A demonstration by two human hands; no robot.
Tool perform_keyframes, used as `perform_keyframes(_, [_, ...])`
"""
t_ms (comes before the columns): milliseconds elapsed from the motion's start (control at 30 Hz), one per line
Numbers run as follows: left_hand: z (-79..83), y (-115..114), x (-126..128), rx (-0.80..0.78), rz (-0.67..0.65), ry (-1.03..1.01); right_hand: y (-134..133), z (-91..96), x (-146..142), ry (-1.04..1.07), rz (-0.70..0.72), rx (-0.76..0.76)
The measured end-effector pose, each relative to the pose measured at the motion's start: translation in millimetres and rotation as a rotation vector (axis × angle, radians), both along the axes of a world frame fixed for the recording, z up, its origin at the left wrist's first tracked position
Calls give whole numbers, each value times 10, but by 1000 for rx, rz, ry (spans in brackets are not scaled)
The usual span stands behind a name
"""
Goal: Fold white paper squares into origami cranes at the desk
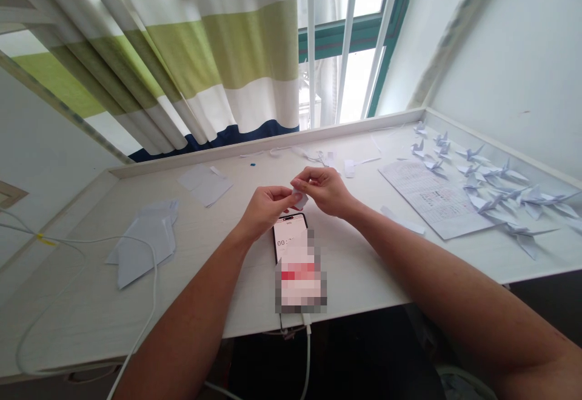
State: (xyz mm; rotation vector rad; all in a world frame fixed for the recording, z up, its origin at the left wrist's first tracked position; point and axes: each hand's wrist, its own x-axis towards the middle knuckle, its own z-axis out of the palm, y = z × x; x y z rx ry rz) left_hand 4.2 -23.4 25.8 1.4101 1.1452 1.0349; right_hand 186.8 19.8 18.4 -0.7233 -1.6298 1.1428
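Between both hands, above the middle of the desk, is a small folded piece of white paper [300,200]. My left hand [269,207] pinches it from the left, fingers closed. My right hand [326,191] is closed on its upper right side, fingertips meeting those of the left. Parts of the paper are hidden behind the fingers. Just below the hands lies a phone [291,228] with a timer on its lit screen; its lower part is blurred out. Several folded paper cranes [491,200] stand at the right of the desk.
A printed sheet [431,197] lies beside the cranes. Stacked white paper [148,245] and another sheet pile [204,185] are on the left. A white cable [154,266] crosses the left side; another cable [308,345] hangs from the phone. Paper scraps [349,168] lie near the back rim.
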Motion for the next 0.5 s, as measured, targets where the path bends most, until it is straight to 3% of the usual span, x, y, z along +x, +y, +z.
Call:
perform_keyframes(300, [4, -5, 8, 64, 34, -29, 0, -4, 10, -16, 114, -107])
perform_keyframes(500, [15, -1, 5, 32, 43, -3, 1, -7, 10, -8, 94, -18])
